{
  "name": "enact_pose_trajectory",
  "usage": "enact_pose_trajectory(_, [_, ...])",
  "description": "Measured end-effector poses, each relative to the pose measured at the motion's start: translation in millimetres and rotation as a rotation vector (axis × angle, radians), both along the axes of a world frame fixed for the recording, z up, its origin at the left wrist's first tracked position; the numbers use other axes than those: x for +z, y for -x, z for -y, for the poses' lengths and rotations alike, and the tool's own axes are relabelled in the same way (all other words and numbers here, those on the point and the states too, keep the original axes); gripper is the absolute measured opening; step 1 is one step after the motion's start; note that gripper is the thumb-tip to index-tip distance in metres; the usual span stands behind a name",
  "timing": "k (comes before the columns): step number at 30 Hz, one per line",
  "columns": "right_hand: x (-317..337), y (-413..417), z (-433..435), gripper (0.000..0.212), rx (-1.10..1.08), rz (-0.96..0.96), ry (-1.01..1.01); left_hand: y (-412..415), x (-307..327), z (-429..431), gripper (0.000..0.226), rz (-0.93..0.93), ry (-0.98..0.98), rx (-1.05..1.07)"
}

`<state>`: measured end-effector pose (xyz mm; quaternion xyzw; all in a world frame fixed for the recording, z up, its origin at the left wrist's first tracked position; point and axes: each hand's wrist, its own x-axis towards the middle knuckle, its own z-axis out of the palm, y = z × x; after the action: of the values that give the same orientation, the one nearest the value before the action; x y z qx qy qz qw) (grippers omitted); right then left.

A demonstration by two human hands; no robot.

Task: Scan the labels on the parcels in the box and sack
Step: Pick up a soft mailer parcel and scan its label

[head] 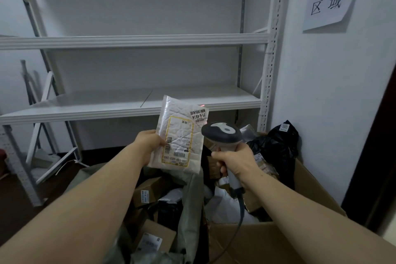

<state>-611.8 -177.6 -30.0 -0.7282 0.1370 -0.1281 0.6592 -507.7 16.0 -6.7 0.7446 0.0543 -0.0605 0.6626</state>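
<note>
Parcel (182,133), a white padded envelope, stands upright in my left hand (147,142), thumb pinching its left edge, label (177,146) facing me. My right hand (233,161) is wrapped round the scanner (221,133) grip, the head just beside the parcel's right edge. Below, the cardboard box (310,182) and grey sack (190,210) are packed full. Open room lies between them and the shelf (107,109) lip.

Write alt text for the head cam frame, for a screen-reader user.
A person's left hand holds up a white padded parcel, labels facing the camera, while the right hand grips a corded barcode scanner just beside it. Below are a cardboard box and a grey-green sack full of parcels; behind stands white metal shelving.
</note>
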Motion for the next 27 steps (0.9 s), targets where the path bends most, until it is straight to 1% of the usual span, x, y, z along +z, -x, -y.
enact_pose_trajectory(13, [1.8,-2.0,3.0,0.025,-0.021,0.024,-0.012,-3.5,-1.8,-1.3,0.024,-0.014,-0.026,0.021])
enact_pose_trajectory(27, [-0.2,-3.7,2.3,0.021,-0.013,0.024,0.017,-3.9,-2.3,-0.5,0.021,-0.031,-0.047,0.026])
